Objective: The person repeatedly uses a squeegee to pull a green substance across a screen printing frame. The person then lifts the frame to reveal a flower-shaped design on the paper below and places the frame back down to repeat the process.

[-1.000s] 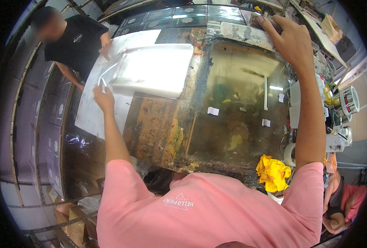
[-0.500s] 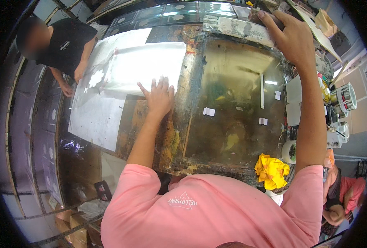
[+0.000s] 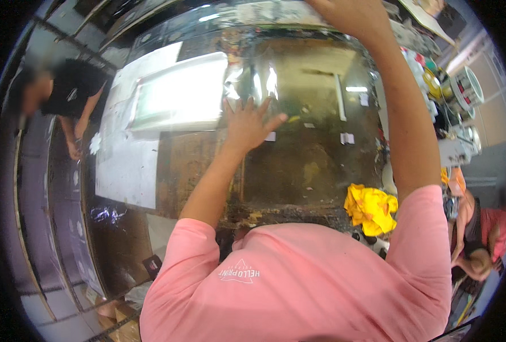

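A cluttered workshop is surrounding a big stained worktable [image 3: 196,171]. The left hand [image 3: 247,122] is pressing open-palmed on a clear plastic sheet [image 3: 298,97] there; the right hand [image 3: 353,17] is pinning its far edge, fingers hidden. It looks light, floppy, slippery; best held by edges.

Dim, motion-blurred — glare, fisheye-bent edges

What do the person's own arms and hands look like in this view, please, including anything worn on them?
Both arms are bare from short pink sleeves of a T-shirt down to the hands. The left hand and right hand wear no gloves, and no watch, ring or wristband shows. The shirt carries a small white printed mark.
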